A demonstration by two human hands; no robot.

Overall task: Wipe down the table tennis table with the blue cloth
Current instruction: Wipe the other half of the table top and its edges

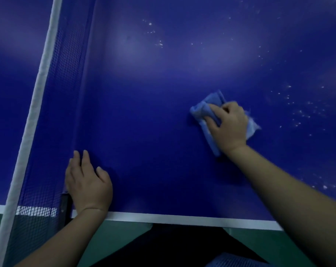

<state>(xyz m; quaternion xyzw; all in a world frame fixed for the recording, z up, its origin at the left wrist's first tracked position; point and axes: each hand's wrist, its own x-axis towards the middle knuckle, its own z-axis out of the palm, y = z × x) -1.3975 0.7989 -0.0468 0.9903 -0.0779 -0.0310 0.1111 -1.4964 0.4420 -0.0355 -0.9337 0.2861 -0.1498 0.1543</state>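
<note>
The table (163, 93) is deep blue, with a white line (182, 218) along its near edge and scattered white specks (298, 112) on its right part. The cloth (203, 110) is lighter blue, paler at one end. The net (67, 83) is a dark blue square mesh topped by a white band (36, 93). The floor (124, 234) is dull green.

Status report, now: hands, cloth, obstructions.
Right hand grips blue cloth on table. Left hand flat beside net. White specks right of cloth. Nothing blocking.
</note>
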